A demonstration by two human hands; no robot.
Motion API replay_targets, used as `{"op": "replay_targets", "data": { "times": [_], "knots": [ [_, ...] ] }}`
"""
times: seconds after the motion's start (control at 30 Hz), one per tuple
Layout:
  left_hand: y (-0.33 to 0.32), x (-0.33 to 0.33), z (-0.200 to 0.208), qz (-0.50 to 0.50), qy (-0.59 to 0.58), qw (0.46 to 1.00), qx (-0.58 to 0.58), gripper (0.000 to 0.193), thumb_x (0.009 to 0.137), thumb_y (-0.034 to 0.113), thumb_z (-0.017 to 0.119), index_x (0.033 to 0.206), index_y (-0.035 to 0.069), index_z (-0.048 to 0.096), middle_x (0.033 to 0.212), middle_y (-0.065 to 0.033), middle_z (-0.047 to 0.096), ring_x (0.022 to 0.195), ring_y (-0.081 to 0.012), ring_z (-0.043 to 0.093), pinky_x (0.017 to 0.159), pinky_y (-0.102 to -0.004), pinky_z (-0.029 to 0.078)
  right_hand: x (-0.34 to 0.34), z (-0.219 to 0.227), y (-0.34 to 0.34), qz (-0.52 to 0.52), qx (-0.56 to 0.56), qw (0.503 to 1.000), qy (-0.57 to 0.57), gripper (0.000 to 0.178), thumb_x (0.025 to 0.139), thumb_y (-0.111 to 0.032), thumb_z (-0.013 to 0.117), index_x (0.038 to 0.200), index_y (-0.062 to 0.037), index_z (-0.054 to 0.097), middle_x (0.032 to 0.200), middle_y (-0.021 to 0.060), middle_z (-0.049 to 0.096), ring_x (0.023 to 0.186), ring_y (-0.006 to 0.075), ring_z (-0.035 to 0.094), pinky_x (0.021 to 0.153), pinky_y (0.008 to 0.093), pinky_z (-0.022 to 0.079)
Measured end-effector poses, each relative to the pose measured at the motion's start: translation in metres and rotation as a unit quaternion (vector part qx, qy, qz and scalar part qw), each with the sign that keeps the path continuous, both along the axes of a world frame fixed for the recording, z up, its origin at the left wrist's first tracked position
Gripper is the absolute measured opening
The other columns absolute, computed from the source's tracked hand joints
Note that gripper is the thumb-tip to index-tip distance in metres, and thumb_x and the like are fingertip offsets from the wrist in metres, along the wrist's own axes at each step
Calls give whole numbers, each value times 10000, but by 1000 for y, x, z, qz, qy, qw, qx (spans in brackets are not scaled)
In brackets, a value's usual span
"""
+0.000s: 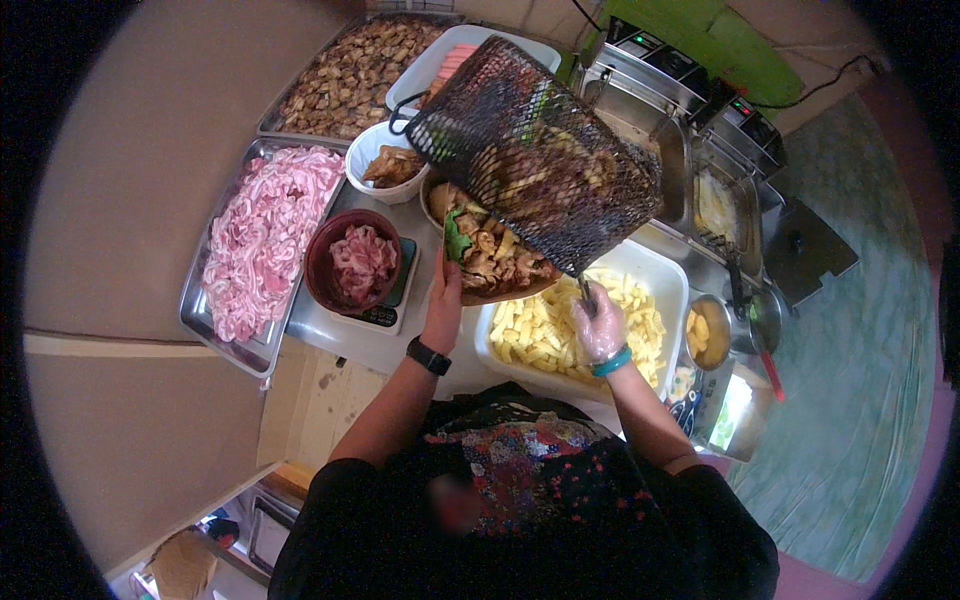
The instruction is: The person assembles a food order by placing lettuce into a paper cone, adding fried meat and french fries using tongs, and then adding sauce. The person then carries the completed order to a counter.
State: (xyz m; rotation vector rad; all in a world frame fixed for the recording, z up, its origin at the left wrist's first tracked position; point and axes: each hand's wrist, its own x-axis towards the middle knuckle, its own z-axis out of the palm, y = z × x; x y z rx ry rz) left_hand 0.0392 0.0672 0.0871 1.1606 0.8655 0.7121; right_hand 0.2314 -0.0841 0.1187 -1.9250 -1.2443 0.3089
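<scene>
My right hand (pixel 600 325), in a clear plastic glove, is closed round the handle of a dark wire fryer basket (pixel 545 170). The basket is tilted above a brown bowl (pixel 512 297), with browned pieces of food inside its mesh. Cooked meat pieces (pixel 495 258) and a green leaf (pixel 460 235) lie in that bowl. Bare, my left hand (pixel 442 300) grips the bowl's left side; some of its fingers are hidden. Below the right hand stands a white tub (pixel 484 340) of pale cut potato sticks (pixel 540 330).
A reddish-brown bowl (pixel 315 285) of raw meat sits on a scale (pixel 400 290). Left of it is a metal tray (pixel 205 325) of sliced raw meat. Behind are a white bucket (pixel 362 150) and a tray of browned pieces (pixel 350 80). Deep fryers (pixel 680 160) stand at the right.
</scene>
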Motion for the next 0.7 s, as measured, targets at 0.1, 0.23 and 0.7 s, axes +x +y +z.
{"op": "replay_targets", "data": {
  "times": [0.1,0.23,0.7],
  "knots": [
    [-2,-1,-2,12,7,1000,27,548,928,351,330,1338,13,194,1312,-92,322,1171,-180,328,973,-259,244,0,-5,3,7,23,1000,-10,238,753,-88,566,971,-25,494,654,110,542,584,196,537,561,298,428],
    [0,-3,-16,26,-71,994,-78,578,911,400,349,1315,-1,249,1297,-93,347,1170,-178,333,971,-259,245,-4,-1,4,-6,-12,1000,-22,226,733,-58,550,951,-26,494,668,113,548,598,220,546,566,311,431],
    [-1,-3,8,50,-88,991,-89,625,878,467,396,1265,-21,331,1223,-98,415,1110,-181,384,937,-267,286,-7,28,11,17,-7,998,63,216,711,-32,527,927,-34,517,649,110,533,562,207,517,563,306,433]
  ]
}}
